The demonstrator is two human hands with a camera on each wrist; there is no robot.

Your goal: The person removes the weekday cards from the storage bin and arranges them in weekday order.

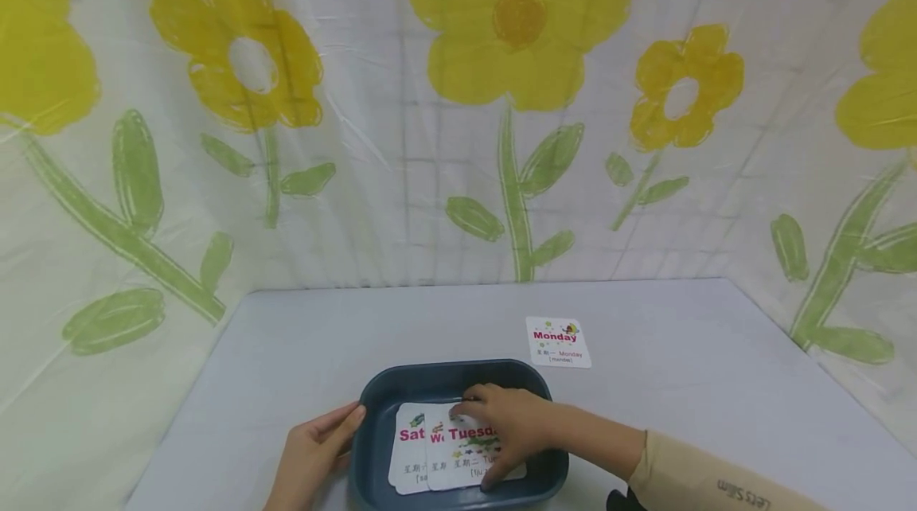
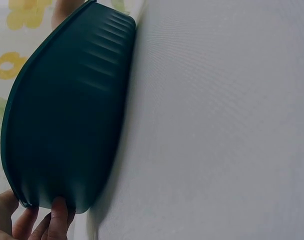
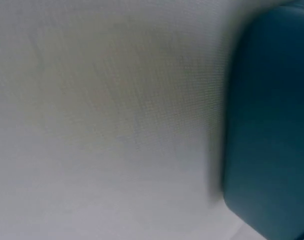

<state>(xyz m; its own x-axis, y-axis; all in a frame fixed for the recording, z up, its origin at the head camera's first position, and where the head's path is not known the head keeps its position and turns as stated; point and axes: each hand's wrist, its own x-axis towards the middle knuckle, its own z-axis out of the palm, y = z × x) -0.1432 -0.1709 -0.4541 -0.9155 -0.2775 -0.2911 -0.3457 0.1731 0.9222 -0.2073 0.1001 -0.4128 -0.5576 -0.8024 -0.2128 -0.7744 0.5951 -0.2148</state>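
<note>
A dark blue-green tray holds overlapping white cards; "Tuesday" lies on top, with a "Sat" card partly showing at the left. The left hand holds the tray's left end, thumb at the rim; in the left wrist view its fingers touch the outer wall of the tray. Inside the tray, the right hand spans the Tuesday card, fingers at its top edge and thumb at its lower edge. The right wrist view shows the tray's outer wall but not the hand.
A "Monday" card lies flat on the white table, behind and right of the tray. A curtain with yellow flowers hangs behind the table. A small black object shows beside the right sleeve.
</note>
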